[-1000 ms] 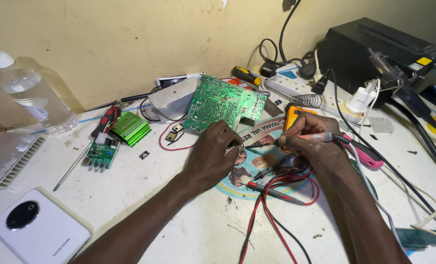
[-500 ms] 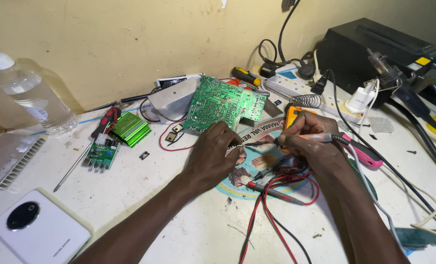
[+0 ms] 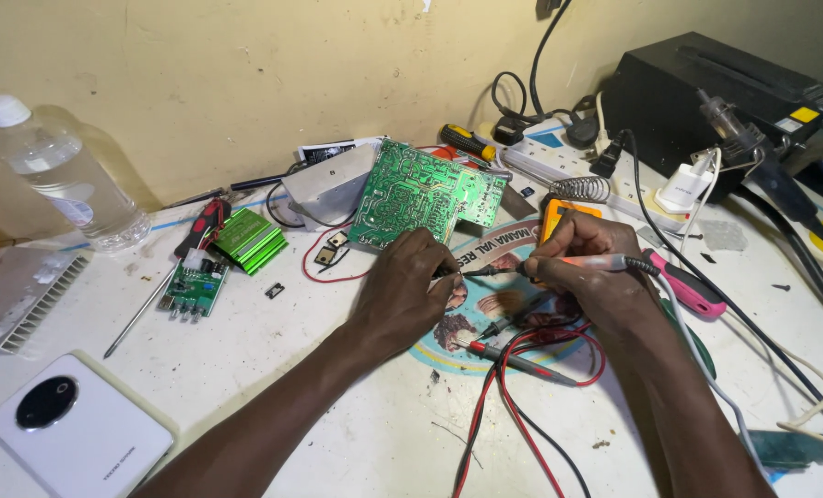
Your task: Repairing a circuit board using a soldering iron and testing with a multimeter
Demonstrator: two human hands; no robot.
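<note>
My left hand (image 3: 402, 290) rests on the white bench with its fingertips pinched on a small dark part, just below a large green circuit board (image 3: 425, 192) that leans tilted. My right hand (image 3: 586, 267) grips a soldering iron (image 3: 605, 263) like a pen; its dark tip points left and meets the pinched part between the two hands. Under both hands lies a round printed sticker (image 3: 499, 318). A red multimeter probe (image 3: 513, 358) and red and black leads (image 3: 503, 415) lie in front of my wrists.
A clear plastic bottle (image 3: 56, 175), a metal heat sink (image 3: 19, 295) and a white phone (image 3: 75, 429) sit at the left. A small green module (image 3: 195, 286), green block (image 3: 250, 240), screwdriver (image 3: 467, 140), power strip (image 3: 605, 180), pink-handled tool (image 3: 692, 290) and black box (image 3: 716, 92) crowd the back and right.
</note>
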